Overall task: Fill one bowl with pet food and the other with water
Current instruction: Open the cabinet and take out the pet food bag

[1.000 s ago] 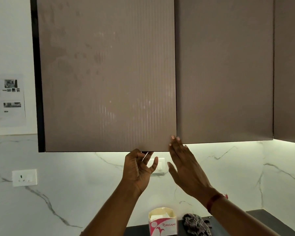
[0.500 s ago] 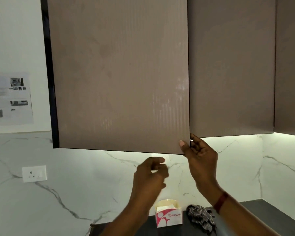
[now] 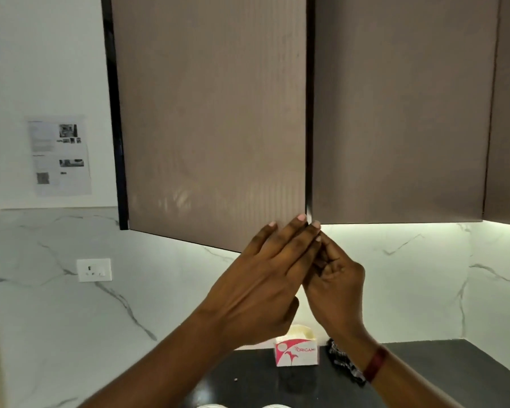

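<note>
A brown upper cabinet door (image 3: 212,128) hangs slightly ajar, with a dark gap along its right edge. My left hand (image 3: 262,281) lies with straight fingers against the door's lower right corner. Just behind it, my right hand (image 3: 340,287) has its fingers curled at that same corner, where the left hand partly hides the hold. Two pale rims (image 3: 215,405) (image 3: 273,405) peek in at the bottom edge of the view; they may be the bowls. No pet food or water is visible.
A second, closed cabinet door (image 3: 401,113) is to the right. On the black counter (image 3: 424,366) stand a pink and white tissue box (image 3: 296,353) and a checked cloth (image 3: 340,360). The marble backsplash carries a wall socket (image 3: 94,270), with a printed sheet (image 3: 59,154) above it.
My left hand rose from below the door and now lies flat on its lower corner. The door has swung out a little, and the view shifted left.
</note>
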